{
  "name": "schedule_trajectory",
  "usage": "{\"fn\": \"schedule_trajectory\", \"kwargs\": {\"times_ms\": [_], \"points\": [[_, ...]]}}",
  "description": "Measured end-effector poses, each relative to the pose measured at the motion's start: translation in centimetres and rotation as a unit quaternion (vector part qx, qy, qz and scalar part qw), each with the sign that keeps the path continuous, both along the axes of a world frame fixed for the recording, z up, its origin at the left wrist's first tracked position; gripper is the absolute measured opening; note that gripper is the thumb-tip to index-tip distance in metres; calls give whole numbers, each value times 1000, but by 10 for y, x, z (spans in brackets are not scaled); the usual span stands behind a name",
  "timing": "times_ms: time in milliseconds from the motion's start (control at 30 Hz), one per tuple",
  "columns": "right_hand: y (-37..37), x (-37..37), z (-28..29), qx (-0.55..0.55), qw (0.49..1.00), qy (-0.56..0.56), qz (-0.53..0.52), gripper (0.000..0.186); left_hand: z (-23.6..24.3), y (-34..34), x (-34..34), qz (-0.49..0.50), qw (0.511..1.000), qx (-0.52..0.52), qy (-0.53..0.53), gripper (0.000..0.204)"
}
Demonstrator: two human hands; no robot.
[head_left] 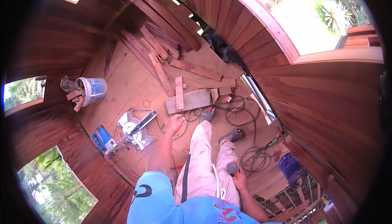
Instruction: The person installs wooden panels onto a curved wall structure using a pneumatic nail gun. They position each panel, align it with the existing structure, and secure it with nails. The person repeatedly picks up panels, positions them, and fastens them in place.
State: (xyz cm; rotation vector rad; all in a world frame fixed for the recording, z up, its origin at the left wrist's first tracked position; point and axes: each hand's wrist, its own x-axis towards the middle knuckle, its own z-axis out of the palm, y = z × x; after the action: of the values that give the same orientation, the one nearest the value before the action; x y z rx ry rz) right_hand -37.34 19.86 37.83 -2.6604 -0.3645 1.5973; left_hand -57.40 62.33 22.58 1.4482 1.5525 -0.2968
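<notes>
My left hand [176, 123] is held out over the wooden floor, between the miter saw [134, 129] and my sandalled foot. Its fingers look curled closed; whether anything small is inside them does not show. By my right thigh, my right hand [240, 180] is closed around a dark hand-held tool with orange parts [233, 168], whose exact kind I cannot make out. Beyond my feet, a short reddish board [179, 93] lies across a wider greyish plank [198, 100], with several offcuts beside it.
Cables [255, 158] lie coiled on the floor around my feet. A white bucket [93, 89] stands at the left near wood scraps; a dark blue bucket [290, 169] is at the right. Long boards [141, 54] are piled at the far side. Plank walls [314, 89] with window openings surround the floor.
</notes>
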Motion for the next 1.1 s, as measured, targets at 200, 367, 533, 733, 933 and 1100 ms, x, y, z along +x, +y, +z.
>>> {"fn": "schedule_trajectory", "kwargs": {"times_ms": [200,367,533,733,933,1100], "points": [[28,-17,-25,-55,998,29,16,91,-147,71,6,12,1000,19,17,51],[42,-13,-55,-64,994,2,-83,89,-270,84,3,-13,995,55,77,51],[47,-3,-80,-47,993,-21,-105,89,-355,68,1,-47,975,107,189,61],[37,8,-93,-19,995,-37,-91,86,-378,38,19,78,958,174,215,66],[31,18,-88,-30,992,-28,-117,83,-315,13,80,436,885,-58,-156,32],[27,25,-66,-40,990,-14,-137,82,-170,-19,137,438,862,-77,-244,26]]}}
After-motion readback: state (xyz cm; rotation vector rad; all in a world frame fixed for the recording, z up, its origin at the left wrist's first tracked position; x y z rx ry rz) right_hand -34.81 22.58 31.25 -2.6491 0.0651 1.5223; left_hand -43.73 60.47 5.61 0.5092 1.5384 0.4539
